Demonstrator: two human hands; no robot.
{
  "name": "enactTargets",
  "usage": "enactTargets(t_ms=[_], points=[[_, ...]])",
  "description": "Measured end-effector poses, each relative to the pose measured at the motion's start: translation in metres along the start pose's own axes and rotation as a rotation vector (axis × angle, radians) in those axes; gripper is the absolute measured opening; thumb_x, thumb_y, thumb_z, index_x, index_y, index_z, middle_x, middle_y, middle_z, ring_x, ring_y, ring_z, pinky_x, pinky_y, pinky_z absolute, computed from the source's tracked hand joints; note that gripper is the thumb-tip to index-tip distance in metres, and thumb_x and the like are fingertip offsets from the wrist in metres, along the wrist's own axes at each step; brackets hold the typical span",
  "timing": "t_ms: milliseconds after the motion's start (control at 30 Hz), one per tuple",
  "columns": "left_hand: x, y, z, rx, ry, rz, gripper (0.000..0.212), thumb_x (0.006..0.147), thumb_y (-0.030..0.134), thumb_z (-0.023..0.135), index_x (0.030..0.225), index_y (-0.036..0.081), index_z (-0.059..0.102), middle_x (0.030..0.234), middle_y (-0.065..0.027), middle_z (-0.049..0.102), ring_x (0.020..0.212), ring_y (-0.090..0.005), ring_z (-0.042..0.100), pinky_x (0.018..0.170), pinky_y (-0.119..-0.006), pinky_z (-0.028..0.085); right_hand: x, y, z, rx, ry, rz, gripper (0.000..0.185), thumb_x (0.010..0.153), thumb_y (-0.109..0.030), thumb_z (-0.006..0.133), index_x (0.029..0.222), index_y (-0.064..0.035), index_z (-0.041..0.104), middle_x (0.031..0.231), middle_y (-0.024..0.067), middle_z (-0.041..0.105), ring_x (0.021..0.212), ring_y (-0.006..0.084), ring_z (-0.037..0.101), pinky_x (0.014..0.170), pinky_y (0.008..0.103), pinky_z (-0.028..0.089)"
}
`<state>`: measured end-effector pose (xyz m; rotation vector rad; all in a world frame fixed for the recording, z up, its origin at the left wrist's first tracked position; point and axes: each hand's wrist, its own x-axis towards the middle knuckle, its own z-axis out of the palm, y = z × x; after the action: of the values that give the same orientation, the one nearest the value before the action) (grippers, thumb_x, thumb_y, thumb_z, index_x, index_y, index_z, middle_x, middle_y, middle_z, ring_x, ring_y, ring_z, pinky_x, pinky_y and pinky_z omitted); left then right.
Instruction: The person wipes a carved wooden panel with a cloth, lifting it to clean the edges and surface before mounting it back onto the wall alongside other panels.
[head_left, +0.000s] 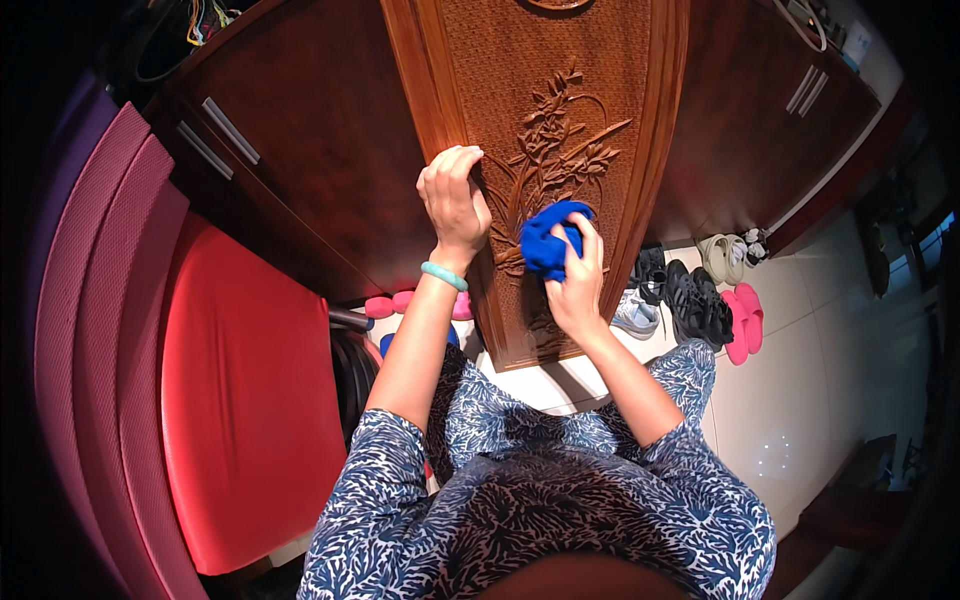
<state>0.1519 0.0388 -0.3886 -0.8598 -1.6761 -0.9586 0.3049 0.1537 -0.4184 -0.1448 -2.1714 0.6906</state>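
Observation:
A carved wooden panel (495, 112) with a raised plant relief (559, 142) and a smooth frame stands before me, its lower end near the floor. My right hand (577, 281) grips a bunched blue cloth (544, 240) over the lower part of the carving. On the panel's left frame edge rests my left hand (456, 199), fingers bent around it; a pale green bangle (444, 276) circles that wrist. The fingertips near the edge are partly turned away from view. Cloth and right hand cover some of the relief.
Dark wooden cabinets (300, 127) with metal handles flank the panel. A red padded seat (247, 397) and pink folded mats (97, 315) stand at left. Black clogs (697, 300), pink slippers (742, 322), sneakers (637, 311) and pink dumbbells (379, 307) lie on the tiled floor (787, 390).

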Motion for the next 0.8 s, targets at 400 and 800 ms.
enactTargets(t_ms=[400,800], points=[[0.0,0.004,0.001,0.048,0.003,0.034,0.046,0.07,-0.004,0.051,0.114,0.006,0.058,0.115,-0.0075,0.063,0.114,-0.028,0.057,0.103,-0.041,0.036,0.059,0.004,0.019,-0.392,0.136,-0.308,0.048,0.069,-0.005,0.063,0.118,-0.0087,0.065,0.134,0.0071,0.054,0.122,0.0408,0.042,0.096,0.0503,0.037],[-0.003,0.0,0.002,0.09,-0.023,0.039,0.049,0.067,-0.002,0.052,0.114,0.007,0.058,0.116,-0.0077,0.063,0.116,-0.0279,0.055,0.103,-0.041,0.034,0.054,0.011,0.013,-0.477,0.205,-0.271,0.042,0.072,-0.002,0.064,0.111,-0.016,0.069,0.13,0.0052,0.055,0.112,0.0378,0.049,0.083,0.0459,0.046]])
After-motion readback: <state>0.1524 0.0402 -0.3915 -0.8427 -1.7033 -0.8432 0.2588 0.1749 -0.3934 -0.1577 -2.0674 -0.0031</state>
